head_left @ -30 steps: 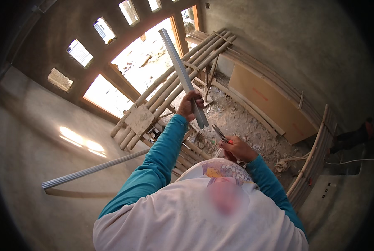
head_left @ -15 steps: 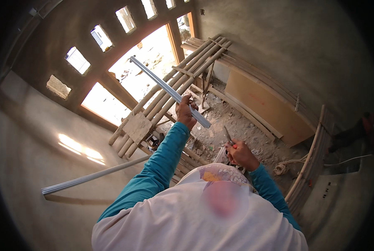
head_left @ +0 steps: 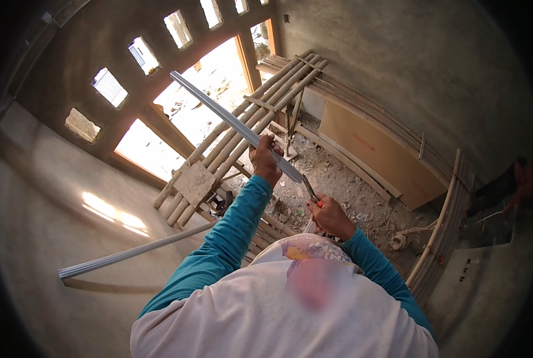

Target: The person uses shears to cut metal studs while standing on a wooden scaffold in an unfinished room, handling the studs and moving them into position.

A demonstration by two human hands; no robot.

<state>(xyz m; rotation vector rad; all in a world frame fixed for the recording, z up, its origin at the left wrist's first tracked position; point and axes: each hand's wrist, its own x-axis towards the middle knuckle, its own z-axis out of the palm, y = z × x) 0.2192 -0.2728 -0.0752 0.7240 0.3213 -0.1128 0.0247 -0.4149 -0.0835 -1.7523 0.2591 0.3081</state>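
My left hand [head_left: 265, 162] is closed around a ribbed silver metal channel [head_left: 215, 110], which slants from the upper left down to the right. Below its near end, my right hand [head_left: 334, 219] grips metal snips [head_left: 309, 190] with red on the handles. The snips' tip meets the channel's lower right end, or lies very close to it; whether the jaws are around the metal cannot be made out. My right fingers hide most of the handles. A second ribbed channel [head_left: 135, 249] leans at the lower left, apart from both hands.
A bamboo pole scaffold [head_left: 296, 89] stands ahead, with a flat board [head_left: 196, 182] on it. Rubble covers the floor [head_left: 338, 185] below. A large tan panel [head_left: 368, 143] leans against the right wall. Coiled cord [head_left: 400, 240] lies near bamboo poles [head_left: 436, 232]. A person [head_left: 520, 179] is at the far right.
My right hand has moved up and left, bringing the snips to the channel's near end. The channel's far end has shifted slightly up and left. The person at right shows more clearly.
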